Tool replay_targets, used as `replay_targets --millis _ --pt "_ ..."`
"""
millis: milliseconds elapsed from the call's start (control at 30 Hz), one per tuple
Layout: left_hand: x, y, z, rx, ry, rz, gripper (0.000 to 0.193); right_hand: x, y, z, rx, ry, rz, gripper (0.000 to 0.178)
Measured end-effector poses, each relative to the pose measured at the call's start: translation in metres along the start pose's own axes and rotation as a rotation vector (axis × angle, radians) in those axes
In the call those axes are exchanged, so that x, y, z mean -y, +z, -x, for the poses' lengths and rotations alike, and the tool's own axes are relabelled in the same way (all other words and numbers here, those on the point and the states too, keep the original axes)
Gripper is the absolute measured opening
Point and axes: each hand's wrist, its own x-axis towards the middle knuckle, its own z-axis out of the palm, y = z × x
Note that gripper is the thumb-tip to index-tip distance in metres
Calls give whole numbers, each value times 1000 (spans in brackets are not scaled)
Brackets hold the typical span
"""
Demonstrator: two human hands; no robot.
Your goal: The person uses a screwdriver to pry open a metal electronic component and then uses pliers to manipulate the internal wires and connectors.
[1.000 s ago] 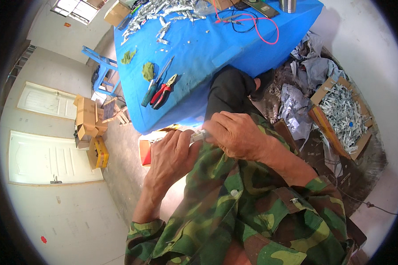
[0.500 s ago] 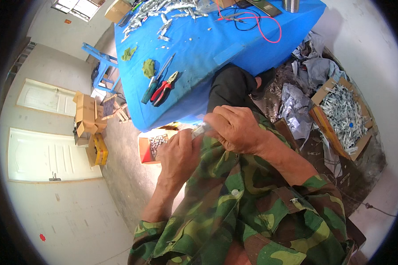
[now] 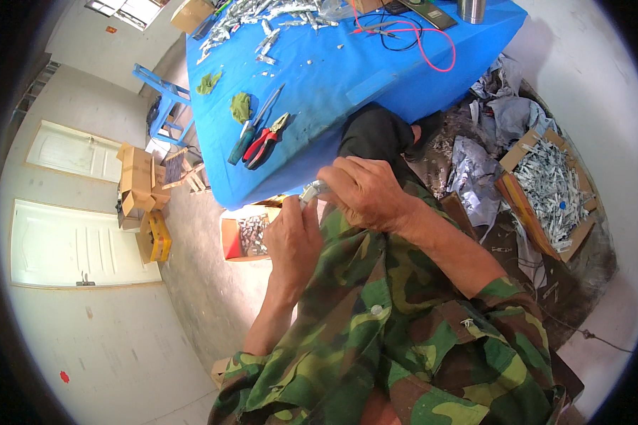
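Taking the hands as the clock's centre, a small silvery piece is sitting right there, in front of the shirt. The left hand is pinching its lower end between thumb and fingers, and the right hand is grasping its upper end with curled fingers. Neither hand is letting go. The two grips are probably steadying the piece from opposite ends, since nothing else is supporting it; the fingers are hiding much of its shape.

At ten o'clock, the pliers and screwdriver are lying side by side near the edge of the blue table, presumably for easy reach. At eleven o'clock, a heap of similar silvery pieces is spreading over the far part, likely leaving the near part free for tools.

At eight o'clock, an open box is standing on the floor, its walls holding small parts together. At three o'clock, a carton is containing pale strips, which would otherwise be scattering.
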Motion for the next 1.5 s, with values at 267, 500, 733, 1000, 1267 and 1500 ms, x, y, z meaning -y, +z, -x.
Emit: replay_targets --millis 267,500,733,1000,1267,1500 --pt "-11 19 6 -154 -84 110 22 0 13 5 -88 51 -84 25" --pt "0 25 11 -140 -161 240 22 7 26 5 -126 107 -114 27" --pt "-12 30 16 -140 -303 471 20 13 35 5 -169 161 -167 25" --pt "-32 24 9 -145 -362 686 28 19 44 5 -192 248 -272 21" --pt "-31 41 9 -151 -488 868 34 21 52 10 -224 299 -243 24" --pt "-33 50 9 -153 -484 929 34 23 52 16 -207 349 -247 27"
